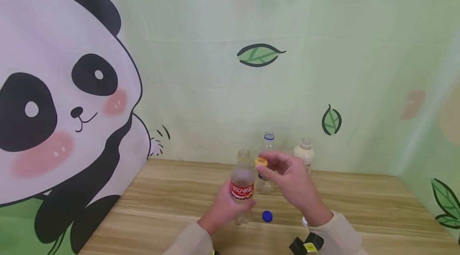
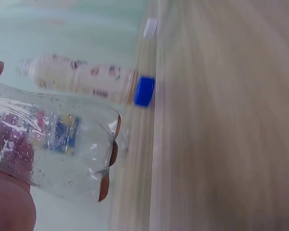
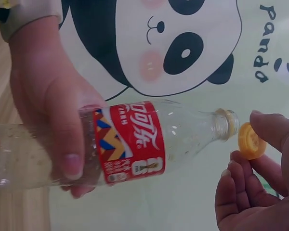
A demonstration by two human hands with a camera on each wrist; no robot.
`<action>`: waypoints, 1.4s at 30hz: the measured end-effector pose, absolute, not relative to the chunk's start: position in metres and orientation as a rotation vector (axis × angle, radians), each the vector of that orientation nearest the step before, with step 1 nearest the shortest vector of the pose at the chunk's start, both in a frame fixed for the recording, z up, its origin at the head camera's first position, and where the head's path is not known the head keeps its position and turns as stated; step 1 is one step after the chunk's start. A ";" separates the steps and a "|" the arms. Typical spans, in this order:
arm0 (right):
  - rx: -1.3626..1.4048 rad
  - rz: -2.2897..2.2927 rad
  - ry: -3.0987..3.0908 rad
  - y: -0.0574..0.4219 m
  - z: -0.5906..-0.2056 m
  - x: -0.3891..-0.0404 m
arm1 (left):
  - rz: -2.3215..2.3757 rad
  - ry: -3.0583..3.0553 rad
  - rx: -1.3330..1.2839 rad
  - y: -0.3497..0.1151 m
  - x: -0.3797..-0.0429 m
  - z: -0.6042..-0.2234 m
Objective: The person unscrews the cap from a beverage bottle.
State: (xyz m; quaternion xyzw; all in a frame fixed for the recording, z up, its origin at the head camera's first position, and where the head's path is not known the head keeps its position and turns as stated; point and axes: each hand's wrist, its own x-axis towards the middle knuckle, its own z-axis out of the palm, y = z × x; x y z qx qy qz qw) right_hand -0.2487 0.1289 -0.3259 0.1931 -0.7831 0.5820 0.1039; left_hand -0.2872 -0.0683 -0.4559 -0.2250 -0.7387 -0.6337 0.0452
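Note:
My left hand [image 1: 230, 203] grips a clear plastic bottle [image 3: 183, 127] with a red label around its lower body. The bottle's mouth is uncapped, with a yellowish ring at the neck. Between thumb and fingers of my right hand [image 1: 287, 175] is a yellow bottle cap [image 3: 251, 141], just off the bottle's mouth and to its right in the head view. Below them on the table lies a blue cap [image 1: 267, 216]. In the left wrist view the bottle's clear base [image 2: 86, 154] shows water drops inside.
Behind my hands stand a clear bottle [image 1: 268, 145] with a blue neck ring and a cream-coloured bottle [image 1: 304, 152], both uncapped. A white cap [image 2: 151, 29] lies on the wooden table [image 1: 172, 195]. A panda-printed cloth [image 1: 201, 87] hangs behind the table.

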 end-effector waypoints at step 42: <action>0.805 1.561 -2.656 0.074 -0.453 -0.306 | -1.819 -2.313 -0.471 -0.115 -0.384 -0.442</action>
